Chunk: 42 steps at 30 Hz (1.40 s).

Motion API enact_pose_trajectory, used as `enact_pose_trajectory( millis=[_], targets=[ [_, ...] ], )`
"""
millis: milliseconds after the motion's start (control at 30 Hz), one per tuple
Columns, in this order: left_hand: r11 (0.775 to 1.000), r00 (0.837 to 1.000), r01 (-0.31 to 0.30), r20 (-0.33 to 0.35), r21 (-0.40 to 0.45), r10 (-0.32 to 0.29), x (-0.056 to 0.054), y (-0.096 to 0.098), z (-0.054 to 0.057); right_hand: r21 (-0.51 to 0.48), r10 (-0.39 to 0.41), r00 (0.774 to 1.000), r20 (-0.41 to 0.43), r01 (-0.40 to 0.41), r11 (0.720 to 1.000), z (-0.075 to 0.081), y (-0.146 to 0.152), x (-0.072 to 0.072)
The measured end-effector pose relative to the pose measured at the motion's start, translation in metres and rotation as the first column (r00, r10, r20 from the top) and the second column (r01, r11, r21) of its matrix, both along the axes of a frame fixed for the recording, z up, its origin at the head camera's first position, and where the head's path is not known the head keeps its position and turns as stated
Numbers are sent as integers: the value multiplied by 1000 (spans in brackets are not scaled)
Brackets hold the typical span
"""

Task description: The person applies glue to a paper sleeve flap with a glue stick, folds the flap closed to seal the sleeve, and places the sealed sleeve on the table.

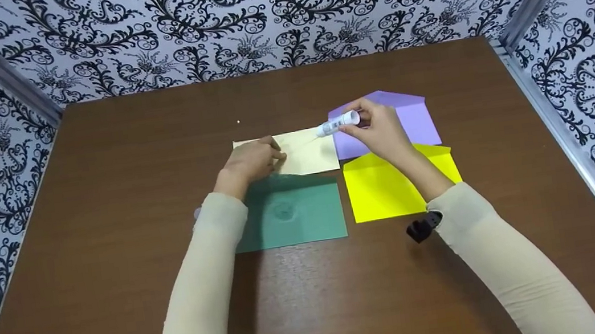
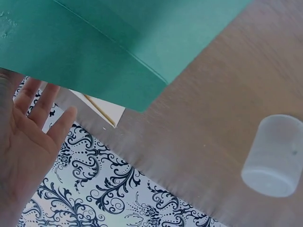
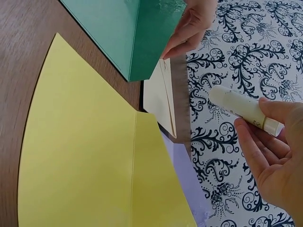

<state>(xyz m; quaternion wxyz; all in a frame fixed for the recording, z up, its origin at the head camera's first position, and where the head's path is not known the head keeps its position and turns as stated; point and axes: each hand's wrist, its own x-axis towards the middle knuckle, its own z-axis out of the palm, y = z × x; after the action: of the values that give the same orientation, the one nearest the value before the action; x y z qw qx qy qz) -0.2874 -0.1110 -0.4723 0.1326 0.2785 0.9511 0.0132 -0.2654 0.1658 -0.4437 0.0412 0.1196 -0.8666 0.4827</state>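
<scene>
Between its thumb and fingers my right hand [image 1: 382,130] holds a white glue stick [image 1: 338,123], tilted over the right part of a cream envelope [image 1: 308,157]. The same glue stick [image 3: 241,108] is seen whole in the right wrist view. Over the left part of the cream envelope is my left hand [image 1: 253,161], fingers pointing down towards it. In the left wrist view the left hand [image 2: 33,137] has extended fingers, partly hidden behind a green envelope [image 2: 109,47]. That green envelope [image 1: 304,218] lies nearer me and bears a shiny smeared patch.
A purple envelope [image 1: 414,117] lies at the back right, and a yellow envelope [image 1: 378,191] in front of it. Left of the green envelope stands a translucent cap [image 2: 272,156], mostly behind the left sleeve in the head view. Patterned walls [image 1: 277,14] border the brown table [image 1: 144,135].
</scene>
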Motion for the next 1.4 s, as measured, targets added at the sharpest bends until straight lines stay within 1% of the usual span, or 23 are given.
enact_pose_trajectory(
  millis=[167,367,467,733,867,967,1033,1100,1167,1233,1300,1400],
  targets=[
    [999,1000,-8,-10,35,9,1,-3,-2,-7,-2,1000,-9,2,1000,0,2,0],
    [993,998,-55,10,109,54,4,-1,-2,-6,-12,1000,-11,12,1000,-1,4,1],
    [992,998,-65,4,107,65,4,-1,-3,-8,-10,1000,-8,10,1000,-1,4,1],
    [997,999,-35,4,75,34,1,-6,-2,-12,-8,1000,-8,8,1000,-2,5,0],
    [994,998,-46,39,98,42,0,-10,-2,-11,-15,1000,-6,15,1000,-2,6,0],
    [992,998,-29,52,122,23,0,-11,-2,-14,-20,1000,-1,20,1000,-1,7,1],
    [993,999,-10,43,121,5,0,-11,-1,-13,-20,1000,2,20,1000,-1,7,1],
    [993,999,-6,32,120,2,0,-9,-1,-14,-21,1000,4,21,1000,-1,7,2],
    [993,1000,-1,5,117,1,0,-8,-2,-13,-22,1000,5,22,1000,-2,8,2],
    [991,999,-6,-30,137,11,0,-5,-4,-15,-23,1000,4,23,1000,-2,8,2],
    [987,997,1,-70,158,10,1,-3,-5,-18,-24,1000,2,24,1000,-2,8,2],
    [986,995,-2,-101,166,19,2,0,-5,-19,-24,1000,3,24,1000,-3,9,2]
  ],
)
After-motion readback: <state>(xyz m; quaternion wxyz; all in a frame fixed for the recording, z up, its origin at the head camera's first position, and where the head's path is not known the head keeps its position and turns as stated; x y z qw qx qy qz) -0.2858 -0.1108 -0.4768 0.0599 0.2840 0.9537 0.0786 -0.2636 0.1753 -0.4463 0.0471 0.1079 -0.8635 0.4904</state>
